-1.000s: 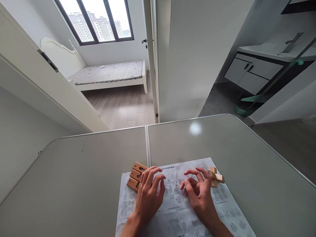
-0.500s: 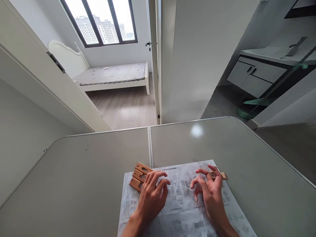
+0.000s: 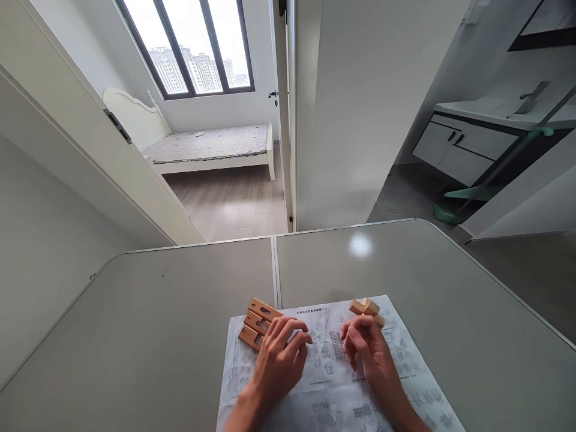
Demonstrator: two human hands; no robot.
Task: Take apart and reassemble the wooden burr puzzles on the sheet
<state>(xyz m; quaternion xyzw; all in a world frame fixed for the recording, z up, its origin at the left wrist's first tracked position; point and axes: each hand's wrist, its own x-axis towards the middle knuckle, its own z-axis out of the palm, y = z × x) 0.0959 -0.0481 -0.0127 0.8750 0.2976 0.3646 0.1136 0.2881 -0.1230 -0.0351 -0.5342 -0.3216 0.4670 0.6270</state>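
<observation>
On a printed sheet [image 3: 324,378] lying on a grey table [image 3: 180,312], left hand [image 3: 279,363] resting, fingers loosely curled and empty, notched wooden bars [image 3: 257,318] just beside it at the sheet's top left corner, right hand [image 3: 371,355] with fingertips pinching a small wooden cluster [image 3: 365,308] by the sheet's top edge.

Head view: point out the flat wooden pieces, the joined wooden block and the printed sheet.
flat wooden pieces [image 3: 258,321], head view, middle piece's top face.
joined wooden block [image 3: 365,307], head view, top face.
printed sheet [image 3: 324,375], head view, bare middle.
</observation>
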